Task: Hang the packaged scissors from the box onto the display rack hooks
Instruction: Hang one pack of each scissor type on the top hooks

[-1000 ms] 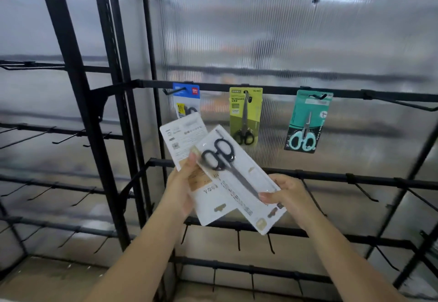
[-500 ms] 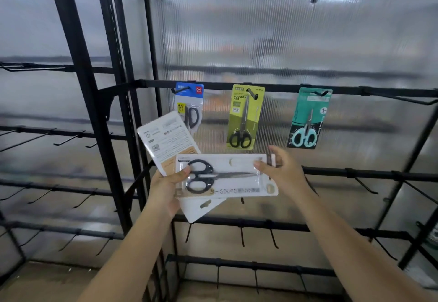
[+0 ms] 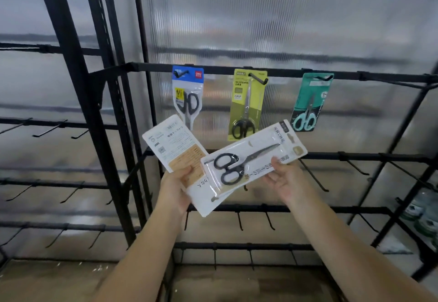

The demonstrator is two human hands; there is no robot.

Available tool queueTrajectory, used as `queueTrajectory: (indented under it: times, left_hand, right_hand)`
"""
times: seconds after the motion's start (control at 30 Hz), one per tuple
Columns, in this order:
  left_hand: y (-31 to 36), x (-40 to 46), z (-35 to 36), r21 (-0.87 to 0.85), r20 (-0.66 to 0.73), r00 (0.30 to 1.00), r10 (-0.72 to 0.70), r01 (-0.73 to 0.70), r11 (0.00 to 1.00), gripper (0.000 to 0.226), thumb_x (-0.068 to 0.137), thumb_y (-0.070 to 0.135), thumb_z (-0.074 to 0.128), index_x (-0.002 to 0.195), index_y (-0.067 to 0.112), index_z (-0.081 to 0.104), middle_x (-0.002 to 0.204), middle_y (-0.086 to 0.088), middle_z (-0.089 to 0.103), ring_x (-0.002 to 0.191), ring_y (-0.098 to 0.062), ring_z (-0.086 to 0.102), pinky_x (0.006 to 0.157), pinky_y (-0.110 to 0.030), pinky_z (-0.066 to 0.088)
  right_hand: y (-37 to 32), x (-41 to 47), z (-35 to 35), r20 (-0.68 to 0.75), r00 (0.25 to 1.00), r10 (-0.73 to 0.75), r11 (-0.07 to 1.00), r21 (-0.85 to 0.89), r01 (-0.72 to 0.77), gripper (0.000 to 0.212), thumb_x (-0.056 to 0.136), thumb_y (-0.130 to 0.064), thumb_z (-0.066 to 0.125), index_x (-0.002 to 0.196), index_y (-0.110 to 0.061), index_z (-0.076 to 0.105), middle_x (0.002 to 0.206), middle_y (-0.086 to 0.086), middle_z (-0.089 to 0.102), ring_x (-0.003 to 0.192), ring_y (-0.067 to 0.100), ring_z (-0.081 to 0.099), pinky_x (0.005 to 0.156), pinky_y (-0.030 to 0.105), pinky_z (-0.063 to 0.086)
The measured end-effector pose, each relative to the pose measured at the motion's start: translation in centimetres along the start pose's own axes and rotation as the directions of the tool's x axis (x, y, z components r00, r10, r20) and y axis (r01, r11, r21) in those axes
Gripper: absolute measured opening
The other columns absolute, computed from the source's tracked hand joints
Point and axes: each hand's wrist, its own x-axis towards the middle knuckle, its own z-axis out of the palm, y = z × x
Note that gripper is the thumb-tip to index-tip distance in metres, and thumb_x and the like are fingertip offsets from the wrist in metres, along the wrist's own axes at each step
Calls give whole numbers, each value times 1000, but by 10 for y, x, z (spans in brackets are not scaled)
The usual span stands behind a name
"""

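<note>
Right hand is gripping white carded black-handled scissors; left hand is clamping, apparently, two overlapped packs. Risk: lower pack sliding out.

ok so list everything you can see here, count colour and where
hanging scissors packs: 3 on the top bar's hooks; blue and white pack left, yellow-green pack middle, teal pack right
white scissors pack: 1, black-handled scissors face up, tilted, held between both hands
second white pack: 1, printed back showing, behind the first, in the left hand
display rack: 1, black metal, bars with mostly bare hooks
translucent panels: grey-white, behind the rack
round items: green and white, blurred, count unclear, far right edge
floor: brownish, bottom
left hand: 1, grip closed on the packs' lower ends
right hand: 1, fingers supporting the front pack
</note>
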Motion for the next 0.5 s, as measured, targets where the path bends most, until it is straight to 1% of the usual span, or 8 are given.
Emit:
queueTrajectory:
  times: [0.07,0.1,0.17,0.23,0.3,0.37,0.43,0.5]
  left_hand:
    - [0,5,-5,56,14,999,-52,51,997,40,86,-11,42,115,13,56,102,-6,69,91,-25,66,72,-39,51]
    - [-1,7,-4,87,28,997,-69,66,994,42,85,-13,42,117,12,56,104,-8,70,94,-27,66,75,-41,52]
    - [-9,11,2,146,83,992,-95,82,986,47,86,-14,42,127,8,52,117,-13,65,106,-33,62,87,-47,50]
    - [-20,14,9,180,136,981,-136,110,977,49,86,-15,42,129,6,51,121,-15,64,110,-35,60,94,-51,47]
    - [-30,18,17,196,158,971,-182,150,969,43,87,-13,44,123,8,56,117,-15,66,107,-34,63,92,-50,48]
    - [-39,21,24,197,178,959,-220,184,963,38,88,-12,45,115,11,60,113,-13,69,104,-32,64,87,-47,50]
    - [-47,25,29,195,216,946,-241,200,960,39,88,-13,45,112,14,60,109,-10,71,100,-29,67,80,-44,53]
    - [-53,29,35,194,253,934,-251,205,959,43,86,-15,45,113,15,60,108,-8,71,99,-28,68,77,-43,53]
  right_hand:
    - [-11,-1,-10,-76,994,-77,997,-9,76,23,89,5,51,103,-12,56,93,7,69,83,21,66,67,37,52]
    - [-16,-2,-16,-111,987,-113,994,-25,111,23,88,6,52,102,-11,56,95,7,68,84,22,66,68,38,52]
    - [-24,-6,-25,-177,969,-175,984,-63,167,21,86,5,55,101,-8,56,92,6,69,82,21,67,72,40,53]
    - [-29,-10,-34,-202,954,-223,974,-96,207,25,87,5,55,109,-7,54,94,6,68,81,20,67,69,37,54]
    - [-34,-16,-40,-223,937,-269,962,-104,252,30,86,5,54,114,-8,52,98,7,67,80,20,68,65,37,55]
    - [-38,-23,-48,-252,915,-315,949,-98,299,37,85,6,54,118,-10,50,103,8,66,83,20,68,71,40,57]
    - [-42,-29,-57,-271,896,-353,936,-88,342,41,86,7,53,122,-12,49,107,8,65,87,21,66,73,40,58]
    - [-46,-35,-66,-288,881,-376,926,-85,368,35,88,8,50,117,-12,51,105,7,65,89,21,65,71,39,59]
